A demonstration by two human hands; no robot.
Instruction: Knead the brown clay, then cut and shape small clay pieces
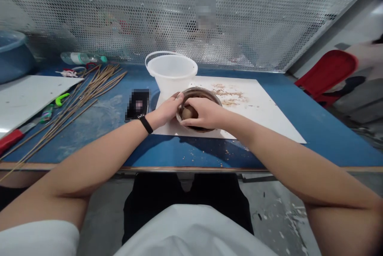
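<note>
A round metal-looking bowl (216, 97) sits at the front of a white board (263, 106), tilted slightly or seen at an angle. My left hand (170, 109) is closed on the bowl's left rim, thumb on top. Inside the bowl, my right hand (206, 112) curls around a smooth brown ball (189, 112). The ball's far side and most of the bowl's contents are hidden under my fingers. Just behind the bowl stands a white bucket (172, 68) with its handle resting toward the back.
Brown crumbs (230, 95) lie on the board. To the left are a phone (138, 103), a bundle of thin sticks (89, 92), a red-handled knife (14, 138), a plastic bottle (80, 58) and a blue basin (13, 56). A perforated metal screen (167, 12) closes off the back.
</note>
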